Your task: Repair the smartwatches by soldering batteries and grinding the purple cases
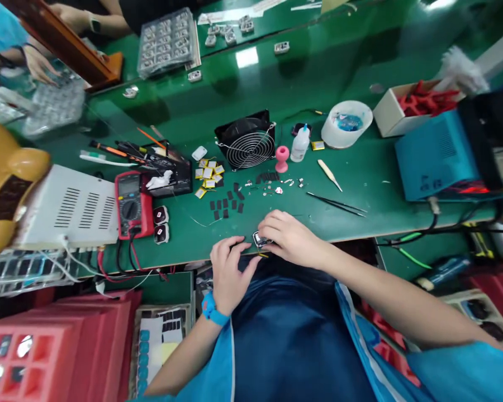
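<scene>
At the table's front edge, my right hand [291, 237] pinches a small open electronic device with a pale rim [257, 240] between thumb and fingers. The fingers partly cover it. A short yellow strip [263, 255] sticks out below the device. My left hand [230, 268] is just left of it, thumb and fingers apart, fingertips close to the device; whether they touch it I cannot tell. Beyond my hands lie several black pads [225, 204], a pile of yellow-edged battery cells [208, 173] and small loose parts [279, 190].
Tweezers [336, 204] and a cream-handled tool [330, 175] lie to the right. Behind stand a fan [247, 142], a bottle [300, 144] and a white tub [346, 125]. A red multimeter [129, 204] is left, a blue unit [438, 153] right. Another person's hand [39, 64] is far left.
</scene>
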The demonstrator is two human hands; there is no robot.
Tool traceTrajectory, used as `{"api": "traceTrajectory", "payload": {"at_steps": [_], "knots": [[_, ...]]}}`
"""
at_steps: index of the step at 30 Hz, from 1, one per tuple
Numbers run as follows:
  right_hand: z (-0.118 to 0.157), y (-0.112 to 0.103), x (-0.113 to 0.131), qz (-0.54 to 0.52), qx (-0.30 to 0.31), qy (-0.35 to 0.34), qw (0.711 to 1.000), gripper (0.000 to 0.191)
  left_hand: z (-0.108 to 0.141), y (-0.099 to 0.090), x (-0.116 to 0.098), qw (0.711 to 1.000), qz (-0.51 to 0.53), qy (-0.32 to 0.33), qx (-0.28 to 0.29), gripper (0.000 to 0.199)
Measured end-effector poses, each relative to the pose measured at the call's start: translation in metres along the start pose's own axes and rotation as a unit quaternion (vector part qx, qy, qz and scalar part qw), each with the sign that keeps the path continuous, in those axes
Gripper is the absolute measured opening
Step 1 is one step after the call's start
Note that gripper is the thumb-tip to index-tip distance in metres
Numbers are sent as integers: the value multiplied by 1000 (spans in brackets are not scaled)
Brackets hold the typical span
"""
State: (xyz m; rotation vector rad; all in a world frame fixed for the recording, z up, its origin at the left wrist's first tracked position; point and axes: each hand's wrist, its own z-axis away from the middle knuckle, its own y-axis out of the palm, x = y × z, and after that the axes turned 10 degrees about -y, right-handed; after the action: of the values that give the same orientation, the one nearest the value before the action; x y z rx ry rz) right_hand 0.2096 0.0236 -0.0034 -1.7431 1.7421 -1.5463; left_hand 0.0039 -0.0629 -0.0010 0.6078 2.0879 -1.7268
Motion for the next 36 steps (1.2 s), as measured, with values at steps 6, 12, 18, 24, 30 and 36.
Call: {"api": "traceTrajectory", "payload": {"at_steps": [6,12,18,24,30,36], "knots": [[13,11,9,69,-91,72,991,12,-20,2,-16,994,-89,-50,32,11],[27,8,18,94,-108,88,986,15,-55,-13,-4,991,-65,28,115,9],[33,14,26,111,-117,93,982,18,-78,-17,5,977,-68,119,166,15],[34,14,26,104,-128,91,982,15,-80,-12,10,977,-30,140,156,11],[36,13,25,74,-144,80,983,15,-71,-11,13,979,4,133,154,10],[47,-13,13,82,-173,124,974,12,-65,-9,13,980,42,130,146,13]]}}
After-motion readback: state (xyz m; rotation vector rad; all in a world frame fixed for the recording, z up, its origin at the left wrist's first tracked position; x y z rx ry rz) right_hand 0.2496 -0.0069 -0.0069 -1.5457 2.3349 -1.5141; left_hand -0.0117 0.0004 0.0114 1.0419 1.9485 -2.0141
